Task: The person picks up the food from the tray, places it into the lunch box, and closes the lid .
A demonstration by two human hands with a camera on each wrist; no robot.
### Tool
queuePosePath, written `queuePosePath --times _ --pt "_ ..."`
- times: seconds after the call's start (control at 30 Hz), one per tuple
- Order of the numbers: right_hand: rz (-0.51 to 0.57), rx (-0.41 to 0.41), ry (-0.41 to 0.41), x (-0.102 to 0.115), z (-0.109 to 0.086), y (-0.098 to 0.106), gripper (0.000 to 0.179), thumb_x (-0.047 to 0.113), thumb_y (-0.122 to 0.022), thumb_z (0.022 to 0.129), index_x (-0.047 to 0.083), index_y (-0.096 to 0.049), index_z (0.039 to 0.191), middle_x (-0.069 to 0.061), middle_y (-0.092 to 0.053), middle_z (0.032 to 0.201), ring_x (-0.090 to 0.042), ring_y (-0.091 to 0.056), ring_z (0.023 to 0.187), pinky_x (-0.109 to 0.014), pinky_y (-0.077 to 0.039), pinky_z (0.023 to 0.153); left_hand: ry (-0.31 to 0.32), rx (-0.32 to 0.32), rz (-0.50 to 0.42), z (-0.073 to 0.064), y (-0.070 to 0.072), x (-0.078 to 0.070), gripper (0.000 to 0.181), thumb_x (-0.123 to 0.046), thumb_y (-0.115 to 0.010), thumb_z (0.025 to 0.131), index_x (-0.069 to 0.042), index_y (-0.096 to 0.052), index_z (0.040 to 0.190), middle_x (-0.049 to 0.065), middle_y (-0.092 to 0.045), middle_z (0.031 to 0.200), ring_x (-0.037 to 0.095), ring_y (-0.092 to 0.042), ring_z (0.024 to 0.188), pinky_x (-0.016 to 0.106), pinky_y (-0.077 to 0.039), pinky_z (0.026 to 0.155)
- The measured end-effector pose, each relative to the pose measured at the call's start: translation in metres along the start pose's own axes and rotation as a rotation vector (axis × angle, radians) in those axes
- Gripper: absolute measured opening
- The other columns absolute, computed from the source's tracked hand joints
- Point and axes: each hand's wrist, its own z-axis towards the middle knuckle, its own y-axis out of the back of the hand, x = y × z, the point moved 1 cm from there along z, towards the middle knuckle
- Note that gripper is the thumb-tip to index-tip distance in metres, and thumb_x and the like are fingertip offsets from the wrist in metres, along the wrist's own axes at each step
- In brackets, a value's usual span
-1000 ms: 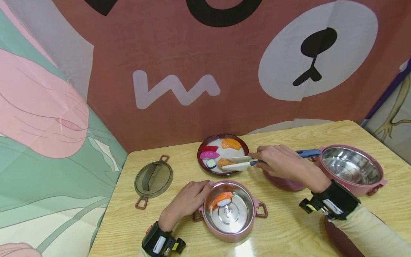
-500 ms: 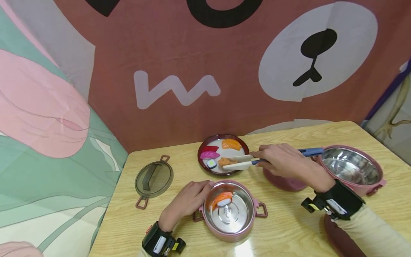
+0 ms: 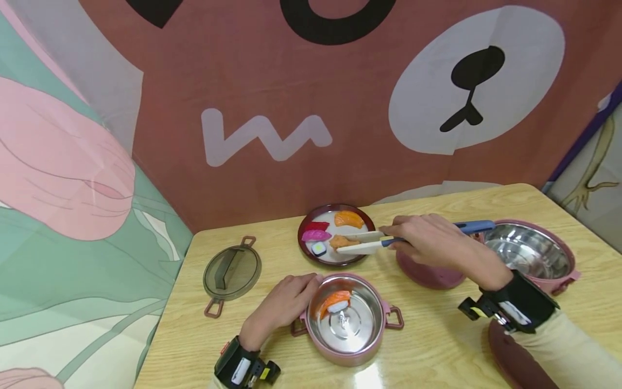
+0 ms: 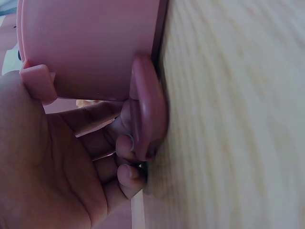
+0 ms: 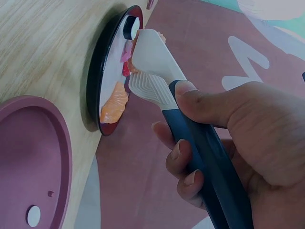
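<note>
My right hand (image 3: pixel 434 243) grips blue-handled tongs (image 3: pixel 362 248) with pale blades. Between the blades is a brown-orange, fried-looking toy food piece (image 3: pixel 342 242), over the dark red-rimmed plate (image 3: pixel 342 263). In the right wrist view, the thumb presses one tong arm (image 5: pixel 214 162) while the fingers curl round the other. My left hand (image 3: pixel 286 302) holds the small pink pot (image 3: pixel 345 357) at its left side, with the thumb near the rim. Its fingers curl at the side handle (image 4: pixel 152 107) in the left wrist view. A toy salmon sushi (image 3: pixel 338 306) lies inside this pot.
Also on the plate are orange sushi (image 3: pixel 349 219), pink sushi (image 3: pixel 316 235), red sushi (image 3: pixel 317 226) and a roll (image 3: pixel 318 248). A see-through lid (image 3: pixel 245 281) lies left. A larger pink pot (image 3: pixel 554 278), pink lid (image 3: pixel 425 273) and dark red disc (image 3: pixel 515 356) stand right.
My right hand and the tongs have shifted up slightly, the fried-looking piece staying between the blades. The left hand and the small pot stay in place.
</note>
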Motion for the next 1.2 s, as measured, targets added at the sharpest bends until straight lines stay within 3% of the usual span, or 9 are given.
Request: queuePosePath --times 0.3,0.63,1.2 --pt "0.015 0.029 -0.023 0.007 -0.003 0.012 0.037 0.018 -0.079 0.09 0.016 -0.073 0.126 0.006 -0.062 0.087 -0.006 -0.042 0.059 -0.023 -0.034 0.05 -0.012 -0.003 -0.016 0.0 0.0 0.0 0.06 -0.063 -0.019 0.107 -0.027 -0.065 0.097 -0.009 -0.052 0.059 0.007 -0.059 0.077 0.031 -0.045 0.081" --pt "-0.008 0.013 -0.03 0.013 -0.007 0.017 0.037 0.021 -0.08 0.09 0.017 -0.073 0.126 0.004 -0.065 0.091 -0.006 -0.042 0.057 -0.023 -0.034 0.049 -0.015 -0.005 -0.016 0.0 -0.001 0.001 0.06 -0.063 -0.019 0.108 -0.027 -0.067 0.103 -0.01 -0.055 0.067 0.008 -0.06 0.085 0.034 -0.048 0.086" --pt "-0.07 -0.017 0.006 0.028 -0.013 0.029 0.038 0.023 -0.081 0.089 0.02 -0.074 0.126 0.002 -0.067 0.095 -0.004 -0.041 0.057 -0.022 -0.034 0.049 -0.008 0.003 -0.015 0.001 -0.001 0.0 0.054 -0.057 -0.023 0.11 -0.027 -0.067 0.103 -0.009 -0.056 0.068 0.008 -0.06 0.084 0.033 -0.048 0.084"
